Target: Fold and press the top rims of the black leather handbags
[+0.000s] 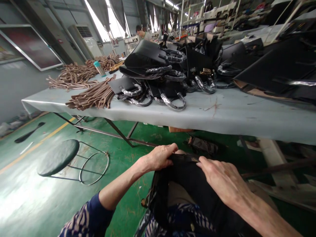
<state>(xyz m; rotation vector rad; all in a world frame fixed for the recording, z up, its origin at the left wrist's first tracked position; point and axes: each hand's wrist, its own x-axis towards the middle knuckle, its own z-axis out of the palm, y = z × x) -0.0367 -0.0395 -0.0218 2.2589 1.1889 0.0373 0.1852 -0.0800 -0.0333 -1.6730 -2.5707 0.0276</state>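
A black handbag [189, 172] lies across my lap, its top edge turned up between my hands. My left hand [161, 156] is closed on the left end of that edge, thumb on top. At the right end of the edge, my right hand [222, 177] pinches the black material between thumb and fingers. Part of the edge shows a thin brownish strip, too small to make out. Low on the left hangs a plastic-wrapped part, perhaps a handle. The bag's lower part runs out of view.
On the table [138, 117] ahead stand stacked black handbags [145, 59] with plastic-wrapped handles. Bundles of brown strips [93, 95] and a teal-capped bottle [99, 69] are to their left. A round stool [59, 158] stands left on the green floor. Another person [143, 34] sits beyond the table.
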